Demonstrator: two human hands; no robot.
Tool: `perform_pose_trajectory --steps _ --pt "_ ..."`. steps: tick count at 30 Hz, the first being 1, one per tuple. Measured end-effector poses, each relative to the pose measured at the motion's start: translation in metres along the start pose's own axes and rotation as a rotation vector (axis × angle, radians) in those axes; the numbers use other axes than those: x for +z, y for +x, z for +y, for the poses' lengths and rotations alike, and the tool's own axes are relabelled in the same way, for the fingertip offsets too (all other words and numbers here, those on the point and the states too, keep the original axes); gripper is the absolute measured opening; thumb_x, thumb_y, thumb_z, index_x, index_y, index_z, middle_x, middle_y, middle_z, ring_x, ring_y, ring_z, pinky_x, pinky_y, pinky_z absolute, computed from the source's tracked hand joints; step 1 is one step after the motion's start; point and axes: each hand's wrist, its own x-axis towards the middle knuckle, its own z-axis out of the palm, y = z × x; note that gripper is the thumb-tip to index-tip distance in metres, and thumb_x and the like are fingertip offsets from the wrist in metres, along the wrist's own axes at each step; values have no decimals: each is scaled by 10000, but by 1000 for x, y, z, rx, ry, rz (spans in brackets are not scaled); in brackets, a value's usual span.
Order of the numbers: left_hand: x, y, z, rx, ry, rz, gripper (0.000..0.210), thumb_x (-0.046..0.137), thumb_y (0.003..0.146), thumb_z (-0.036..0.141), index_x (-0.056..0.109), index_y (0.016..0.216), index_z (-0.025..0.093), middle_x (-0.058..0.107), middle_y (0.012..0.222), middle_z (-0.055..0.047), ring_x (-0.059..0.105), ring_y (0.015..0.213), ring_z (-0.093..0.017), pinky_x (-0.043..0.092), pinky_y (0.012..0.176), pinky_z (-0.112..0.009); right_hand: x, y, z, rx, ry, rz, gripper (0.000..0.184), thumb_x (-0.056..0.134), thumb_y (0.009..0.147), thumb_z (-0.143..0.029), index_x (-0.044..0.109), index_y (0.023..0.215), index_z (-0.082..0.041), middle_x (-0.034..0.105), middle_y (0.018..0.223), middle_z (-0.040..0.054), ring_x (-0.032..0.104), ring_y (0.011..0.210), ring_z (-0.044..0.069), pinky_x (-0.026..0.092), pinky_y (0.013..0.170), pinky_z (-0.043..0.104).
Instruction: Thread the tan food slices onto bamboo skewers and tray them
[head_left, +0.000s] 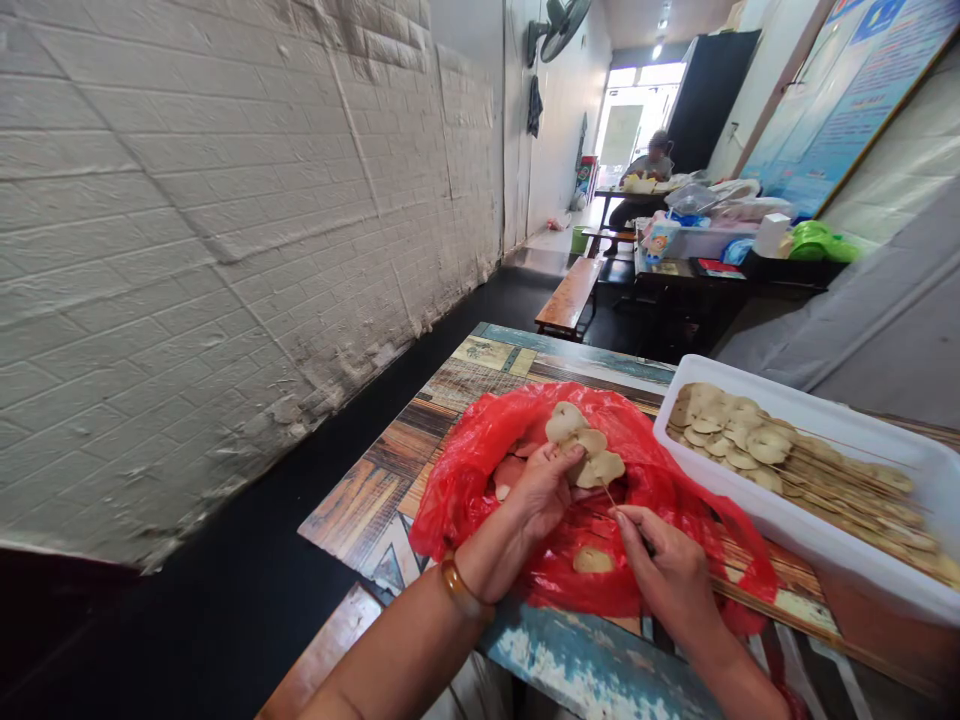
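Note:
My left hand (546,487) is closed on a few thin, round, pale-beige slices (592,452), which look like cut food, held above an open red plastic bag (487,420). Between thumb and fingers of my right hand (664,560) is a thin wooden skewer (608,493), its upper end reaching the lowest slice. Whether the tip passes through the slices I cannot tell. Another beige slice (592,560) lies in the bag, below my hands. Pinkish pieces in the bag are partly covered by my left hand.
A white plastic tub (739,375) holding several skewered slices (750,440) stands at the right. Loose skewers (780,610) lie on the patterned table (375,470) beside my right wrist. Farther off are a wooden bench (570,295), a cluttered table and a seated person (651,165); a brick-patterned wall is left.

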Motion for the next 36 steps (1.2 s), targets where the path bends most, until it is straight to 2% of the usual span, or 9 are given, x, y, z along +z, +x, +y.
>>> perform_pose_trajectory --steps 8,14,19,23,30,36 --pt "4 -3 2 -1 33 12 287 714 670 270 606 912 159 659 929 -99 624 815 -233 503 723 -352 1 -1 2 -14 -5 -2 263 406 910 -332 636 850 -220 729 799 25 694 724 170 509 671 254" --pt "4 -5 0 -24 4 -8 256 707 683 231 599 908 180 653 871 -66 621 782 -211 507 735 -357 -1 0 0 -11 -24 18 272 403 906 -340 637 843 -216 731 779 23 696 701 169 511 657 254" --pt "3 -6 0 -24 22 -24 248 674 710 219 608 945 175 664 921 -82 626 857 -244 507 742 -357 -1 1 -1 -29 -25 25 272 403 908 -329 639 841 -213 734 784 21 699 707 165 512 651 244" --pt "2 -4 0 -25 33 -7 196 646 724 216 612 916 187 670 922 -56 629 863 -231 512 729 -347 0 0 1 -52 -35 45 267 405 911 -317 639 840 -210 732 777 17 697 690 157 510 634 235" --pt "4 -3 -1 15 -6 -1 237 632 710 133 605 939 186 672 914 -61 623 926 -255 498 779 -364 -1 1 2 -113 -58 75 259 408 919 -309 633 840 -209 731 766 11 698 676 152 509 616 227" --pt "1 -5 -4 -3 -4 -37 287 661 706 172 595 985 156 652 967 -97 622 907 -257 491 811 -405 -1 1 1 -132 -52 83 256 411 927 -297 626 838 -193 722 748 15 695 664 143 501 614 214"
